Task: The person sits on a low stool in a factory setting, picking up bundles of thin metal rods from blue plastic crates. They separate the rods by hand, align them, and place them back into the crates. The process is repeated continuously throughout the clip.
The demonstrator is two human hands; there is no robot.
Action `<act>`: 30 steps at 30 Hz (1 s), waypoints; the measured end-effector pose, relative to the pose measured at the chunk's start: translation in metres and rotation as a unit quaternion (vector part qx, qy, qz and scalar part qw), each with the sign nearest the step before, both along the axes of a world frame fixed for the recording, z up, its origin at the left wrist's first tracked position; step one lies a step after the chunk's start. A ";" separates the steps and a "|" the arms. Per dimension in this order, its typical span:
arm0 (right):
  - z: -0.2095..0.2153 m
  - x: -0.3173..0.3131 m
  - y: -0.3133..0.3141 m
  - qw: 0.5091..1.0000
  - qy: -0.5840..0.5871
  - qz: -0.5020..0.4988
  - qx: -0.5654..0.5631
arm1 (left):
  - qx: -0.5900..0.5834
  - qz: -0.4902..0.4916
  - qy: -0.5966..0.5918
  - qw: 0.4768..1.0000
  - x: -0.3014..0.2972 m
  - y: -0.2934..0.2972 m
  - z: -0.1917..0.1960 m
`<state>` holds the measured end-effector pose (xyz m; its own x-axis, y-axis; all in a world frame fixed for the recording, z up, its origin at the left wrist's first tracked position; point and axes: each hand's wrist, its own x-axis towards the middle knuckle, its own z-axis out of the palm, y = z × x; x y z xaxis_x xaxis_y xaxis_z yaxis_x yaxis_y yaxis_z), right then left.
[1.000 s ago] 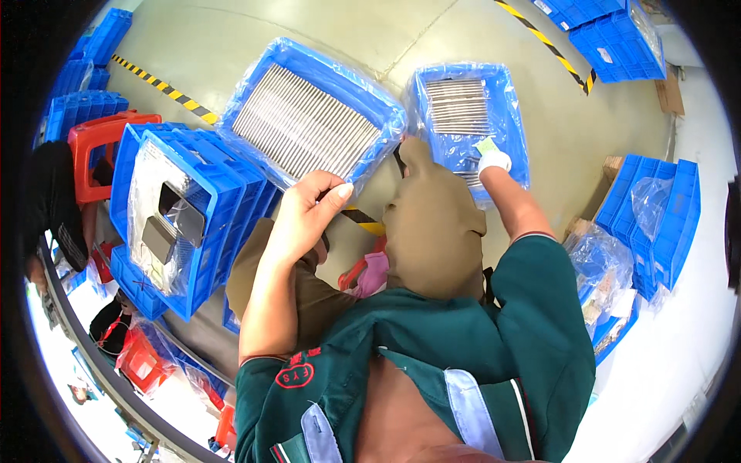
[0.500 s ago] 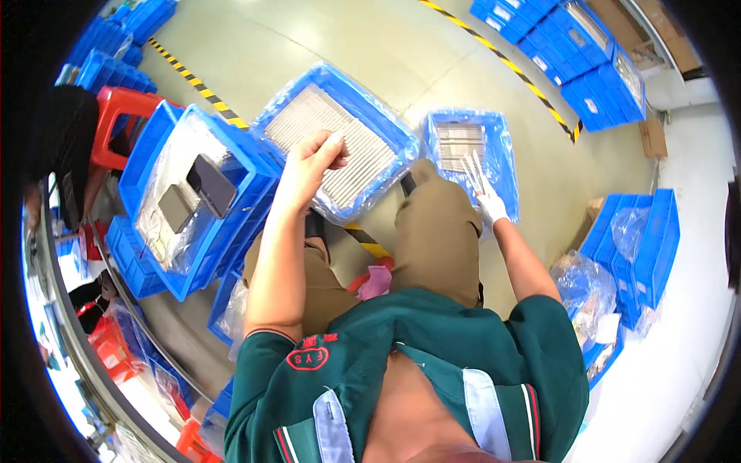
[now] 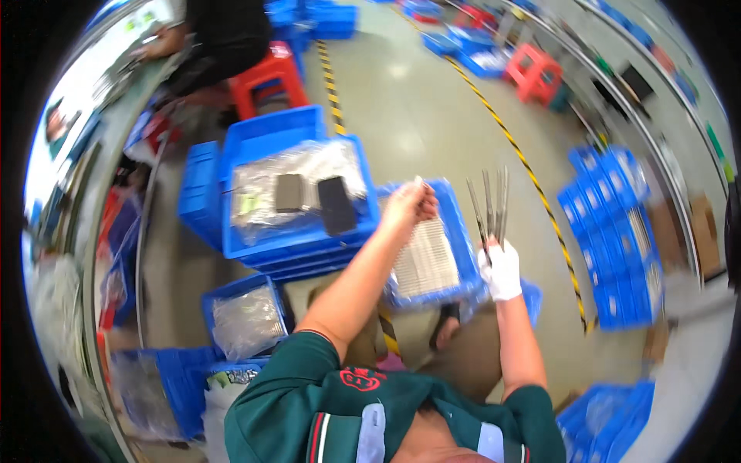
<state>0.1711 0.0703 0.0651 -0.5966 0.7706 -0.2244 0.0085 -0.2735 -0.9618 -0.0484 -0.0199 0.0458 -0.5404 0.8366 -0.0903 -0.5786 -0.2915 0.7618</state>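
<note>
In my gloved right hand (image 3: 503,272) several thin, dark grey metal strips (image 3: 489,208) stand up, fanned apart at their tips. My left hand (image 3: 411,204) is bare, its fingers curled closed; whatever they may hold is hidden. It hovers over the edge of a plastic-lined blue bin (image 3: 465,224). Tightly packed rows of slim, pale strips (image 3: 426,258) fill that bin. A smaller blue bin (image 3: 531,299) shows partly behind my right wrist.
On my left a stack of blue crates (image 3: 309,255) carries a dark phone (image 3: 336,205) and a grey-brown box (image 3: 289,193) on plastic wrap. Beyond it are a red stool (image 3: 270,77) and a person in black (image 3: 224,38). Blue crates (image 3: 617,247) line the right side.
The view has swung up and left. My right hand has lifted the strips from over the small bin until they stand upright. My left hand stays closed near the larger bin.
</note>
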 end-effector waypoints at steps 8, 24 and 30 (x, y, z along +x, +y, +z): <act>-0.022 -0.052 -0.022 0.995 -0.063 0.060 0.045 | 0.080 0.034 -0.081 0.993 -0.017 -0.010 0.001; -0.033 -0.050 -0.033 0.987 -0.086 0.038 0.131 | 0.046 0.067 -0.088 0.993 -0.001 -0.011 -0.002; -0.036 -0.047 -0.032 0.977 -0.106 0.047 0.180 | 0.026 0.073 -0.103 0.992 0.000 -0.013 0.000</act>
<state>0.1240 0.0381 0.0291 -0.6375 0.7667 -0.0758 0.2276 0.0934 -0.9693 -0.0484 -0.0332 0.0457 -0.6310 0.7567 -0.1712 -0.6691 -0.4192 0.6137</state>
